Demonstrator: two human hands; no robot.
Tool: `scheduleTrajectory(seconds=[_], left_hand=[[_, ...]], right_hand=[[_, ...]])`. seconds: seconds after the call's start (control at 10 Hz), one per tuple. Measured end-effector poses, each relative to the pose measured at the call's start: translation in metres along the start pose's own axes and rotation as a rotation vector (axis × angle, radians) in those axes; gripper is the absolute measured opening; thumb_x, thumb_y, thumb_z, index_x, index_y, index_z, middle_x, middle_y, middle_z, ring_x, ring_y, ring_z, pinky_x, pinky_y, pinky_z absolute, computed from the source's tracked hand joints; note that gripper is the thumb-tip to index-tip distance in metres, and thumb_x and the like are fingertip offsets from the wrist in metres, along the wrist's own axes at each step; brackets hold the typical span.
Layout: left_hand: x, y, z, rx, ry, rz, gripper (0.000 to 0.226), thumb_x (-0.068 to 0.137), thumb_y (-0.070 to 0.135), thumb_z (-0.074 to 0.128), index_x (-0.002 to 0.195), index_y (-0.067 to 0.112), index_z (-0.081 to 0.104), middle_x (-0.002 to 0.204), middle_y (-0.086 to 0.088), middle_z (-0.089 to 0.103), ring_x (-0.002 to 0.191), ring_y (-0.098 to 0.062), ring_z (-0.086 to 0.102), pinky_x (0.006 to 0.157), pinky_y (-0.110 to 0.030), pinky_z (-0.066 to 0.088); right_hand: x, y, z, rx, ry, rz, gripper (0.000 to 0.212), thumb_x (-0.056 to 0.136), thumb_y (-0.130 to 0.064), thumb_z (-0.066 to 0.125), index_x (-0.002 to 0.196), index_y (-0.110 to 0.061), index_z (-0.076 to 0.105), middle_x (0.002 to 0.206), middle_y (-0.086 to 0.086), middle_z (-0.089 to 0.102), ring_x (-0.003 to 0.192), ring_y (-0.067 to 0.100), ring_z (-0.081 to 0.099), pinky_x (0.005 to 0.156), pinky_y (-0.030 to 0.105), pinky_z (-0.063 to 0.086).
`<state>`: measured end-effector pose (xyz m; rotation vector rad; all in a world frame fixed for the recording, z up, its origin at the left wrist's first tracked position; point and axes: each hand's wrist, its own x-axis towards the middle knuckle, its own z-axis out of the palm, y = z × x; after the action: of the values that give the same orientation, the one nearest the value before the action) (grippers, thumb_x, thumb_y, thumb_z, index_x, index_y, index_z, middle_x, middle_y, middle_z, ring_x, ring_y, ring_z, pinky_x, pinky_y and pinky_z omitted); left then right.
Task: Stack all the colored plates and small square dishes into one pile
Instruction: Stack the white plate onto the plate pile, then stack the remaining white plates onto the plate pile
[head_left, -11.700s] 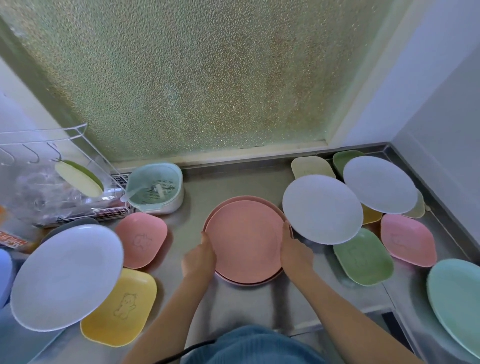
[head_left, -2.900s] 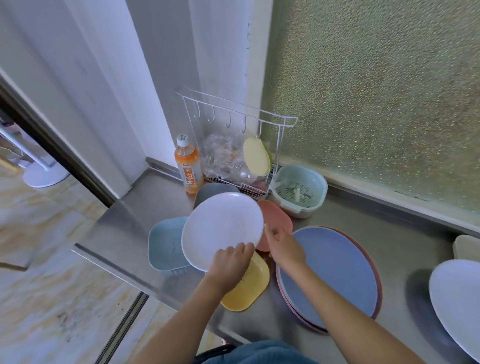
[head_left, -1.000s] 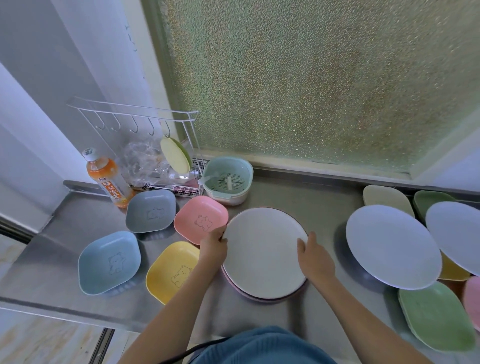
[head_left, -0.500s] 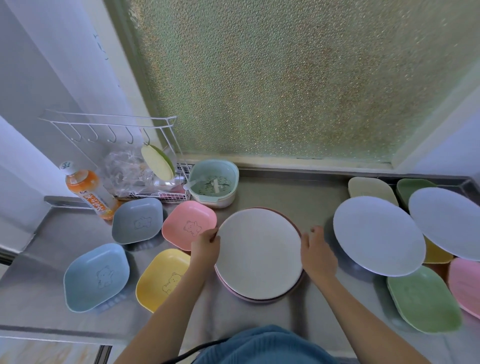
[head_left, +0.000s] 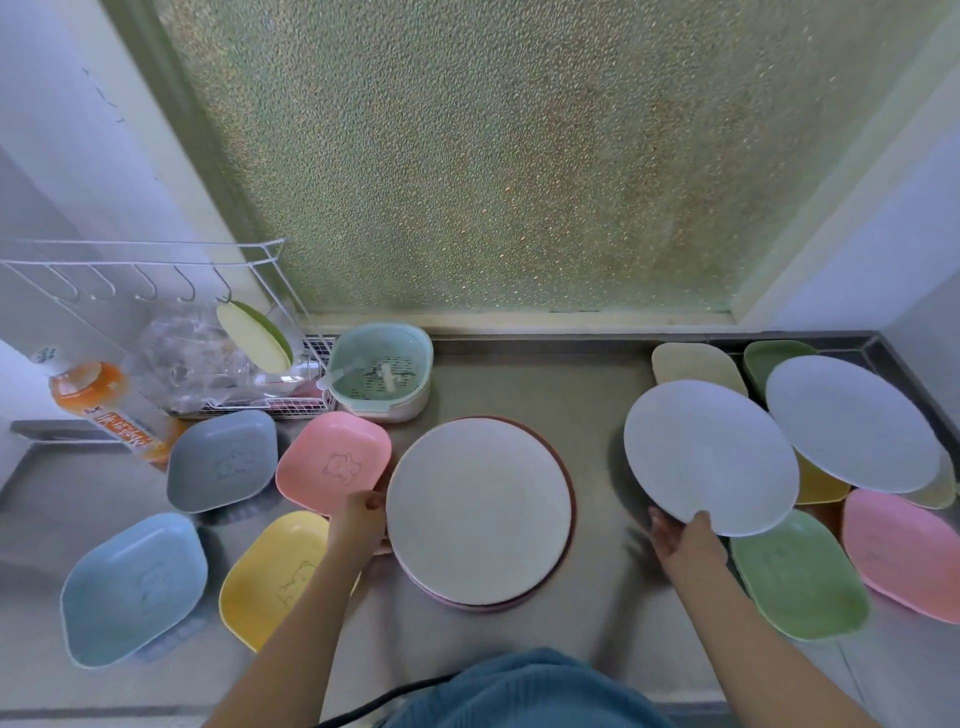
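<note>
The right hand (head_left: 684, 535), which half a second ago rested at the right edge of the pile (head_left: 480, 512), has moved right and now pinches the near rim of the pale round plate (head_left: 709, 457), thumb on top. The left hand (head_left: 358, 522) still grips the pile's left edge, beside the pink dish (head_left: 332, 462) and yellow dish (head_left: 272, 577). The pile sits unchanged at counter centre.

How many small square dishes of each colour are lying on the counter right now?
pink dishes: 2
yellow dishes: 2
green dishes: 2
cream dishes: 2, one mostly hidden
blue dish: 1
grey dish: 1
Total: 10
</note>
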<state>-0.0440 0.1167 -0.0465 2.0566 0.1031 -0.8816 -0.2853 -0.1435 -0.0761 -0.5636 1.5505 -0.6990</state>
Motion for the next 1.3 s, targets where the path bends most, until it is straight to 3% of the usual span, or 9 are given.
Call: scheduleTrajectory(seconds=[0.1,0.2,0.3,0.4,0.5,0.8,1.0,1.1,1.3], left_hand=[[0.0,0.01,0.009,0.043,-0.047,0.008,0.022,0.087,-0.006,0.043,0.091,0.001,0.064,0.075,-0.015,0.066,0.062,-0.031,0.064,0.049,-0.033,0.058],[-0.001,0.021,0.027,0.058,-0.085,0.016,0.018,0.084,-0.007,0.047,0.085,0.001,0.064,0.073,-0.016,0.065,0.065,-0.035,0.065,0.062,-0.046,0.06],[-0.004,0.03,0.05,0.063,-0.079,0.049,0.017,0.081,-0.005,0.051,0.071,0.004,0.061,0.077,-0.021,0.067,0.072,-0.038,0.068,0.067,-0.05,0.059],[-0.003,0.034,0.067,0.062,-0.103,0.045,0.02,0.082,-0.003,0.05,0.067,0.007,0.059,0.086,-0.027,0.069,0.079,-0.041,0.07,0.066,-0.049,0.06],[-0.001,0.037,0.08,0.053,-0.113,0.037,0.02,0.082,-0.003,0.048,0.071,0.007,0.062,0.088,-0.027,0.07,0.078,-0.04,0.07,0.066,-0.049,0.06],[-0.008,0.044,0.101,0.03,-0.09,-0.002,0.012,0.082,-0.005,0.051,0.076,0.003,0.057,0.075,-0.016,0.06,0.058,-0.023,0.059,0.043,-0.028,0.054],[-0.002,0.04,0.106,0.11,-0.06,0.034,0.009,0.082,0.001,0.047,0.078,0.004,0.055,0.078,-0.018,0.06,0.071,-0.033,0.063,0.063,-0.044,0.06],[0.0,0.038,0.108,0.193,-0.097,0.056,0.008,0.084,0.01,0.044,0.082,0.006,0.05,0.081,-0.016,0.058,0.083,-0.038,0.064,0.074,-0.052,0.059],[-0.007,0.041,0.109,0.277,-0.088,0.103,0.012,0.089,0.007,0.04,0.078,0.008,0.045,0.071,-0.011,0.051,0.07,-0.031,0.055,0.067,-0.045,0.056]], right_hand=[[0.002,0.001,-0.006,0.023,-0.048,0.034,0.023,0.086,-0.032,0.051,0.073,-0.015,0.044,0.111,0.028,0.061,0.097,0.036,0.063,0.081,0.036,0.052],[-0.01,-0.01,0.003,0.104,0.028,-0.075,0.018,0.094,-0.017,0.045,0.077,-0.015,0.05,0.099,0.023,0.061,0.065,0.008,0.062,0.052,0.017,0.046],[-0.017,-0.02,0.005,0.337,0.095,0.026,0.017,0.096,-0.015,0.04,0.107,-0.013,0.053,0.086,0.014,0.06,0.044,0.009,0.058,0.03,0.012,0.037],[-0.013,-0.028,-0.002,0.227,0.08,0.007,0.024,0.094,-0.016,0.046,0.109,-0.002,0.058,0.102,0.019,0.064,0.048,-0.005,0.059,0.037,0.012,0.042],[-0.012,-0.037,0.0,0.18,0.138,-0.005,0.041,0.098,-0.024,0.037,0.131,-0.002,0.046,0.097,0.014,0.065,0.048,0.012,0.061,0.036,0.018,0.044],[-0.018,-0.039,-0.011,-0.15,-0.076,-0.215,0.025,0.101,-0.022,0.037,0.081,-0.009,0.046,0.054,0.01,0.046,0.024,0.007,0.04,0.029,0.012,0.027],[-0.019,-0.04,-0.019,-0.454,-0.346,-0.294,0.038,0.101,-0.019,0.04,0.064,-0.013,0.034,0.032,-0.01,0.029,0.024,0.005,0.024,0.031,0.013,0.021],[-0.014,-0.034,-0.016,-0.667,-0.423,-0.34,0.037,0.1,-0.025,0.043,0.066,-0.013,0.036,0.041,-0.001,0.033,0.03,0.008,0.029,0.039,0.02,0.025],[-0.009,-0.031,-0.009,-1.167,-0.358,-0.556,0.043,0.097,-0.039,0.036,0.062,-0.015,0.041,0.063,0.005,0.049,0.064,0.024,0.048,0.064,0.033,0.038]])
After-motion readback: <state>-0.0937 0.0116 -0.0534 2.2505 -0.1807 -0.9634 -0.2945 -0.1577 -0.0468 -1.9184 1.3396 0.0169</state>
